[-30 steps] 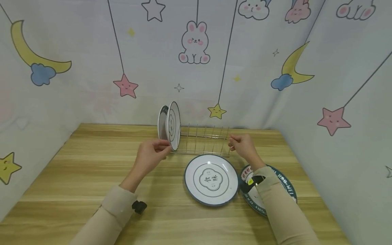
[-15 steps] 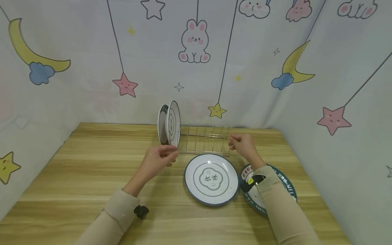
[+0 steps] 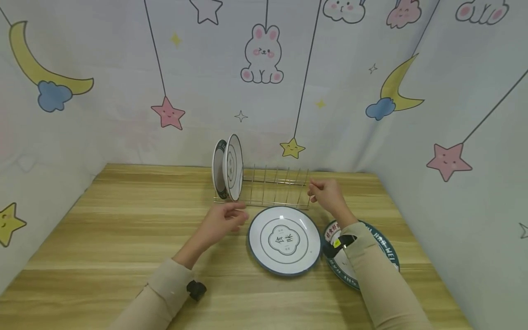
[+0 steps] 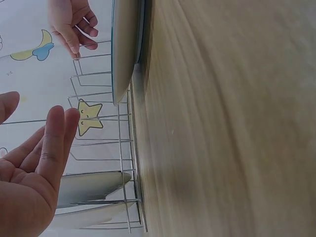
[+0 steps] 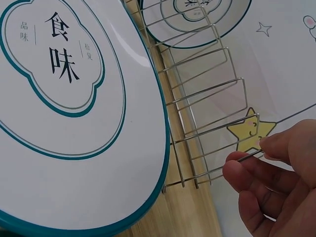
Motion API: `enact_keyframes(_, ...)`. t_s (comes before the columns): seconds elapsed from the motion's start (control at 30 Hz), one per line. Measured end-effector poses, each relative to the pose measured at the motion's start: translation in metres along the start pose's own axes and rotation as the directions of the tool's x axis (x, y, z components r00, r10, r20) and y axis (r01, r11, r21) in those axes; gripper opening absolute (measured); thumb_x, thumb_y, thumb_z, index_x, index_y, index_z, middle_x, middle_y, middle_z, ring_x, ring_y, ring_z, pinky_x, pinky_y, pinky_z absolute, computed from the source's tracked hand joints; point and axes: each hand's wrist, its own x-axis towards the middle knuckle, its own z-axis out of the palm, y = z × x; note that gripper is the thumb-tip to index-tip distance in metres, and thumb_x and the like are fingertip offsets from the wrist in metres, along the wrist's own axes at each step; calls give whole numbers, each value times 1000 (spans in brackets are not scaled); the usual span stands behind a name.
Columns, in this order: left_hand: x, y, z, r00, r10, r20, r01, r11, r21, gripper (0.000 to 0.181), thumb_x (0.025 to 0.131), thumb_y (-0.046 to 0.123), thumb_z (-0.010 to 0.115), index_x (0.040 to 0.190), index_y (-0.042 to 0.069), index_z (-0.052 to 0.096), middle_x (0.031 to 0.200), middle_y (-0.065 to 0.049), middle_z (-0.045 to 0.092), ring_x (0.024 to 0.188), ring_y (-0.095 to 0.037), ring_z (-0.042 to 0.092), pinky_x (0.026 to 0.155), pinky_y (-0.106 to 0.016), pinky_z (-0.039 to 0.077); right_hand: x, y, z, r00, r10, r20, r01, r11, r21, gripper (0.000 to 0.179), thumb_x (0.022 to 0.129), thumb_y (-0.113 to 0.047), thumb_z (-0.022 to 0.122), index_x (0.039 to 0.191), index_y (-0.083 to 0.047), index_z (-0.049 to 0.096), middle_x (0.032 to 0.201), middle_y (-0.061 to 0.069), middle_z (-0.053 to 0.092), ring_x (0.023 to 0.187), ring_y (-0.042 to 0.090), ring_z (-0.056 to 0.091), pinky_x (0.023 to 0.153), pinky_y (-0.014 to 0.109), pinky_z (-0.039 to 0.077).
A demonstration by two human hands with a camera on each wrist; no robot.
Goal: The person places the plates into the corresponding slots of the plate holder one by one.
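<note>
A metal wire dish rack (image 3: 274, 204) stands at the back of the table. Two plates are upright in its left end: a white plate (image 3: 234, 167) with a dark rim, and behind it a green-patterned plate (image 3: 218, 169). My right hand (image 3: 327, 195) pinches the rack's rightmost wire between thumb and fingers, as the right wrist view shows. My left hand (image 3: 222, 223) hovers in front of the racked plates, fingers extended and holding nothing. Right of it lies a white plate (image 3: 284, 240) with a blue-green rim and Chinese characters in the middle.
A larger plate (image 3: 385, 247) with a dark green lettered rim lies at the right, partly hidden under my right forearm. The wooden table (image 3: 103, 229) ends at a patterned curtain (image 3: 198, 82) behind the rack and at both sides.
My left hand has let go of the front racked plate and moved down and right, toward the plate lying on the table. The right hand stays on the rack's end wire.
</note>
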Motion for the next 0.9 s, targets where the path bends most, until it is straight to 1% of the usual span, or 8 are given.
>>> enact_keyframes(0.1,0,-2,2,1000,-3,5,2,999,44,43,97,17,65,133,-5,56,114,-18,68,100,-33,68,81,-40,59,0,0,0,1000,4,-3,-4,1000,-16,31,102,-14,56,129,0,63,94,14,70,73,23,67,54,25,49)
enact_keyframes(0.27,-1,-5,5,1000,4,0,-4,991,137,41,97,22,66,131,0,60,116,-13,68,105,-28,66,90,-40,55,-1,-1,1,1000,8,-7,-9,999,-31,31,102,-16,57,128,-2,64,93,13,70,71,23,68,52,24,46)
enact_keyframes(0.4,-3,-7,8,999,10,32,-14,992,129,43,96,20,67,132,-2,58,116,-13,68,107,-28,65,92,-39,54,-2,0,1,1000,1,-10,-1,999,-38,30,101,-15,57,127,-1,65,91,13,70,68,23,67,49,23,45)
enact_keyframes(0.53,-4,-9,10,997,9,71,-17,993,113,48,94,20,68,134,-5,55,115,-14,68,106,-28,65,91,-38,55,-2,0,1,1000,-5,-9,4,999,-35,31,101,-15,57,128,-1,64,92,13,70,70,27,68,48,22,45)
enact_keyframes(0.63,-3,-11,12,996,-4,85,-6,992,124,49,94,21,69,134,-4,55,115,-14,68,106,-27,65,91,-38,55,-2,0,1,1000,-6,-2,6,999,-37,32,102,-15,56,129,0,62,93,14,70,72,31,68,47,22,44)
enact_keyframes(0.77,-3,-11,13,995,-7,101,-8,989,149,49,95,23,68,135,-3,55,115,-14,68,107,-28,65,91,-38,55,-1,-1,1,1000,-8,-1,7,999,-37,32,101,-16,57,130,-1,62,93,15,70,75,36,68,46,21,42)
enact_keyframes(0.8,-3,-11,13,994,0,106,-16,988,152,49,96,23,67,135,-4,55,115,-15,68,108,-28,65,91,-39,55,-1,-1,1,1000,-6,-3,6,999,-39,32,101,-16,57,130,-1,63,93,15,71,76,38,68,45,20,41)
enact_keyframes(0.9,-4,-9,14,993,5,114,-22,988,151,49,95,24,67,135,-3,56,117,-15,67,109,-29,64,91,-40,55,0,-2,1,1000,-6,-7,5,998,-64,33,101,-16,57,130,-3,62,94,16,71,75,36,68,45,20,41)
